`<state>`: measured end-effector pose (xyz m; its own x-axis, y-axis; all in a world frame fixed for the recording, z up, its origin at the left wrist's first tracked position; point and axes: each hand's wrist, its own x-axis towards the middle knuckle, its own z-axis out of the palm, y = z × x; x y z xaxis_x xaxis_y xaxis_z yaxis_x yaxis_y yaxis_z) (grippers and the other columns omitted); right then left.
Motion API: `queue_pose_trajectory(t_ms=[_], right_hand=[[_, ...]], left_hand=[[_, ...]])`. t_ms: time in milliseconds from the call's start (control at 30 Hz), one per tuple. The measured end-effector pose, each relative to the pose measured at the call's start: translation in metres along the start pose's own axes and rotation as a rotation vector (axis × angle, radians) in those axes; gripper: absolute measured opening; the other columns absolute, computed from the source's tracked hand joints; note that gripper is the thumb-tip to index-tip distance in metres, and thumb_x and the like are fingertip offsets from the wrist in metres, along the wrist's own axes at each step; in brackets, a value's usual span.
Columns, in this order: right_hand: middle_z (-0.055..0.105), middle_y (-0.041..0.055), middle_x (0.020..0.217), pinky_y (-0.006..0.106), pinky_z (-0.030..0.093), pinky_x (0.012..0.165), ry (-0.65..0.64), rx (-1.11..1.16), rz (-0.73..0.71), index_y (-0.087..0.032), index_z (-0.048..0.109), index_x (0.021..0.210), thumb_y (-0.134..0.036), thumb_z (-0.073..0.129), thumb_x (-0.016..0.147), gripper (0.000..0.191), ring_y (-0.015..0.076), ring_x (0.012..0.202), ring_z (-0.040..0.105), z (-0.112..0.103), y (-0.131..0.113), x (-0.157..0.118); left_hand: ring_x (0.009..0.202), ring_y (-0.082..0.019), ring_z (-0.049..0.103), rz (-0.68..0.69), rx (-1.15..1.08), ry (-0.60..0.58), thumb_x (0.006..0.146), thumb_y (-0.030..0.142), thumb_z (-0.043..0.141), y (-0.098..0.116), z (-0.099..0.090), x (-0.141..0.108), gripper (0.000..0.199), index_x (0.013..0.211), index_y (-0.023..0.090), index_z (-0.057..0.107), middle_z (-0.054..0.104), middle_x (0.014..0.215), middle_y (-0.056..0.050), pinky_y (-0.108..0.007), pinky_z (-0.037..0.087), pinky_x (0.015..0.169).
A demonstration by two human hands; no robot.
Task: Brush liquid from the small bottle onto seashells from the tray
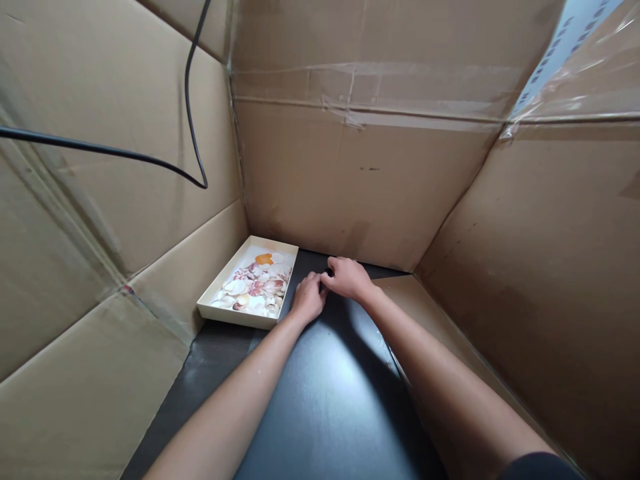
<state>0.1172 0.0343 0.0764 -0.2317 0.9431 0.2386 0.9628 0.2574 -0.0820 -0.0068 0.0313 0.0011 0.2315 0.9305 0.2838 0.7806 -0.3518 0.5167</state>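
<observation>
My left hand (pixel 309 298) and my right hand (pixel 349 277) meet over the far part of the dark table. Between their fingertips a bit of a small black object (pixel 329 272) shows; most of it is hidden, and its kind cannot be made out. The right thumb and fingers curl around it in a pinch. Bent fingers of my left hand close in on it from the near left side, low by the tabletop. Just left of that hand lies a shallow cream box (pixel 237 319) with pictures or pieces of seashells (pixel 255 287) inside.
Cardboard walls (pixel 325 180) enclose the dark table (pixel 310 400) on the left, back and right. A flat cardboard piece (pixel 407 293) lies along the right side. A black cable (pixel 125 157) hangs at upper left. Clear tape and a white printed strip (pixel 555 57) are at upper right.
</observation>
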Motion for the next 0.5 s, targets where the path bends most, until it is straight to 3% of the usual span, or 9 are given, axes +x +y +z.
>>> queue_pose_trajectory(t_ms=[100, 200, 367, 500], right_hand=[[0.072, 0.0128, 0.081, 0.028, 0.042, 0.061, -0.099, -0.004, 0.024, -0.017, 0.072, 0.076, -0.043, 0.049, 0.089, 0.037, 0.0230, 0.073, 0.067, -0.004, 0.001, 0.005], [0.072, 0.0157, 0.078, 0.031, 0.044, 0.062, -0.098, -0.033, 0.077, -0.016, 0.074, 0.073, -0.055, 0.045, 0.089, 0.051, 0.0261, 0.074, 0.067, -0.006, 0.001, 0.009], [0.073, 0.0148, 0.086, 0.031, 0.046, 0.065, -0.102, -0.026, 0.013, -0.017, 0.074, 0.085, -0.046, 0.052, 0.086, 0.037, 0.0268, 0.080, 0.068, -0.007, 0.003, 0.012], [0.072, 0.0190, 0.087, 0.034, 0.047, 0.067, -0.124, -0.024, 0.081, -0.014, 0.074, 0.082, -0.049, 0.047, 0.090, 0.046, 0.0291, 0.082, 0.068, -0.003, -0.001, 0.016]], left_hand=[[0.102, -0.024, 0.060, 0.000, 0.011, 0.000, 0.090, 0.026, 0.048, 0.002, -0.001, 0.000, 0.023, 0.109, 0.016, 0.057, 0.061, 0.110, -0.011, -0.034, 0.046, 0.087], [0.105, -0.025, 0.059, -0.020, 0.014, -0.007, 0.088, 0.025, 0.051, 0.004, -0.001, 0.001, 0.024, 0.110, 0.016, 0.056, 0.061, 0.111, -0.011, -0.034, 0.046, 0.090], [0.105, -0.025, 0.059, -0.020, 0.019, -0.009, 0.089, 0.026, 0.050, 0.003, 0.000, 0.003, 0.023, 0.109, 0.016, 0.057, 0.061, 0.112, -0.011, -0.035, 0.046, 0.089], [0.105, -0.025, 0.059, -0.040, 0.017, -0.025, 0.088, 0.024, 0.051, 0.004, -0.001, 0.007, 0.026, 0.112, 0.016, 0.056, 0.061, 0.112, -0.012, -0.034, 0.045, 0.089]])
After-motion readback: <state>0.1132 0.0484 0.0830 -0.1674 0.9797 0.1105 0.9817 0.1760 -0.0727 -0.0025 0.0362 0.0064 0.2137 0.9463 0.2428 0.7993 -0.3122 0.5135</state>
